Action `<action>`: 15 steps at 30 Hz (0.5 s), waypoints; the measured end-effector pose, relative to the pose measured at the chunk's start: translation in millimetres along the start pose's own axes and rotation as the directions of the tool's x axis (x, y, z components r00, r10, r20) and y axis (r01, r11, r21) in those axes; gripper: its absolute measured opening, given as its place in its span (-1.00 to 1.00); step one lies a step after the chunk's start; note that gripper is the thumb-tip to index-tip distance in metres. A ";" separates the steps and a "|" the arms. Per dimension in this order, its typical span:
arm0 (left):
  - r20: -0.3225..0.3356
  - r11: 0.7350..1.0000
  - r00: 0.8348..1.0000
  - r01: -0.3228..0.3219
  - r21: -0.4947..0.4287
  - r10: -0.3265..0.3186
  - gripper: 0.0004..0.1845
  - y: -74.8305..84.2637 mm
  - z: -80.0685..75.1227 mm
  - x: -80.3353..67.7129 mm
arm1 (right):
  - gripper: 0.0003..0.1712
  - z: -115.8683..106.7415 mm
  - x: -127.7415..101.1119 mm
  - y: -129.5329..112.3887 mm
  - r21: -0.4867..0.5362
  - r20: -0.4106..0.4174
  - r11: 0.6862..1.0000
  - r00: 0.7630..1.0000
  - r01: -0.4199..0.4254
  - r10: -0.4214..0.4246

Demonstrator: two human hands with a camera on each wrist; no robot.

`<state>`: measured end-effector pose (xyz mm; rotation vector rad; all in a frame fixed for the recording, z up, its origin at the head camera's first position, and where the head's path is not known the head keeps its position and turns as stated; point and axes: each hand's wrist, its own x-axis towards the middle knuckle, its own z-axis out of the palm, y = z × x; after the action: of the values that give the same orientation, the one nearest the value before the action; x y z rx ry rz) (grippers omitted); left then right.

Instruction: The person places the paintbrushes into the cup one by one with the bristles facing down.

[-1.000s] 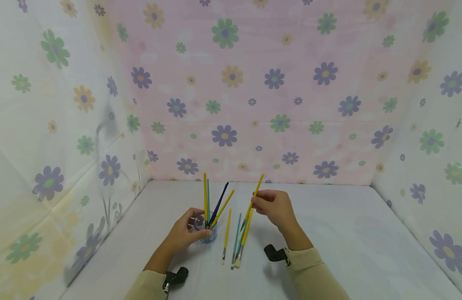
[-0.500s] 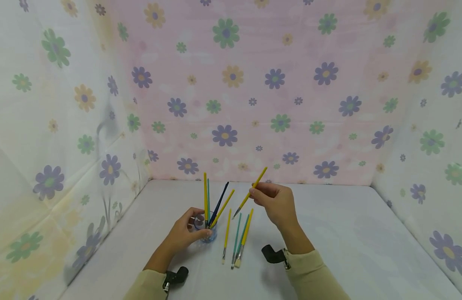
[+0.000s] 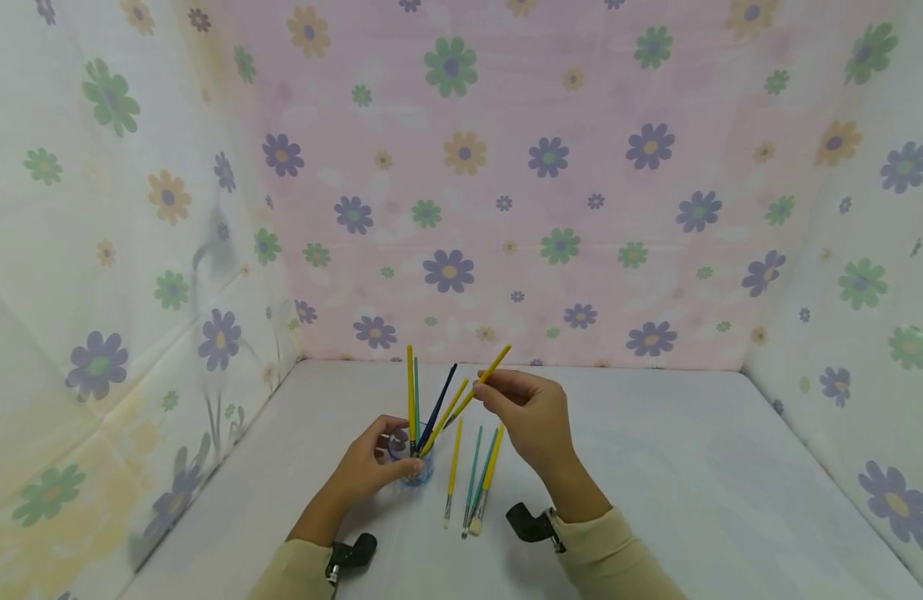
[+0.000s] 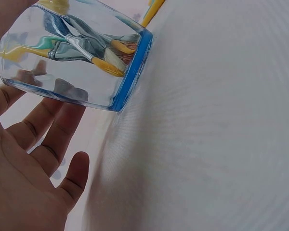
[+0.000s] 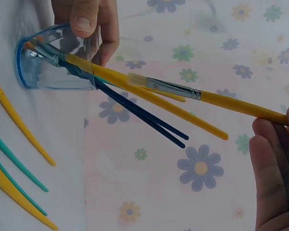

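My left hand (image 3: pixel 371 465) grips a clear glass cup (image 3: pixel 415 467) with a blue rim at its base (image 4: pixel 130 72); several paintbrushes stand in it, yellow, teal and dark blue (image 3: pixel 436 408). My right hand (image 3: pixel 527 415) pinches a yellow paintbrush (image 3: pixel 478 385) in the air, bristle end (image 5: pixel 137 79) pointing down-left toward the brushes in the cup. Three more brushes lie on the table to the right of the cup: a yellow one (image 3: pixel 453 468), a teal one (image 3: pixel 472 467) and a yellow one (image 3: pixel 491 471) beside another teal.
A white table (image 3: pixel 694 483) sits inside walls of flowered cloth (image 3: pixel 461 183) at the back and both sides. Black wrist camera mounts (image 3: pixel 527 523) show on both sleeves near the front edge.
My right hand lifted the yellow brush off the table and carried it left, so its bristle end now hangs close to the brushes in the cup. The left hand kept still.
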<state>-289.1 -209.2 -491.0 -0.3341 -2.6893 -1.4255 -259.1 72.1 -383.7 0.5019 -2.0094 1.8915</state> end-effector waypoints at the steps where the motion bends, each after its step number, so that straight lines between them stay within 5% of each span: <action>1: 0.001 1.000 1.000 -0.001 0.000 0.001 -0.31 -0.3 0.0 -0.2 | -0.76 1.9 -0.9 0.6 0.008 0.005 1.000 1.000 0.004 -0.004; 15: 0.006 1.000 1.000 0.014 0.013 -0.014 -0.30 1.5 0.0 -0.2 | -0.73 22.1 -9.1 19.5 -0.067 0.091 0.994 0.992 -0.086 0.092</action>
<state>-288.6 -208.4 -489.8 -0.3197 -2.7102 -1.4129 -260.4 51.3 -406.5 0.5006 -2.1785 1.8813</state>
